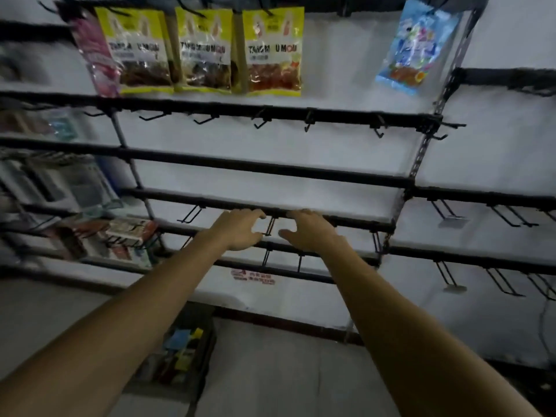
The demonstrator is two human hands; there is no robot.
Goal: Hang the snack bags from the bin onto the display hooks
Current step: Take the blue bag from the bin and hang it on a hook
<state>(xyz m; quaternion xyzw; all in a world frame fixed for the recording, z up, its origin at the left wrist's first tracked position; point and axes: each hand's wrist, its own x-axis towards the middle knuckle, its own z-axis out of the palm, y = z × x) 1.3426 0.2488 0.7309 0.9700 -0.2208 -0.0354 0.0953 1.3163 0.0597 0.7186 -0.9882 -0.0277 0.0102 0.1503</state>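
Note:
Both my arms reach out to the display rack. My left hand (237, 228) and my right hand (311, 230) flank an empty black double-wire hook (269, 226) on a lower bar (355, 221). Their fingers are loosely curved, fingertips at the bar, and I see nothing held in either. On the top row hang three yellow snack bags (272, 52), a pink bag (96, 52) at their left and a blue bag (416, 46) at the right. The dark bin (207, 341) sits on the floor below, with several colourful bags (180, 341) inside.
Several rows of black bars with bare hooks (308, 121) cross the white wall. More bare hooks (508, 216) stick out on the right section. Blurred packaged goods (126, 233) hang on the left section. A red sticker (254, 278) marks the wall under my hands.

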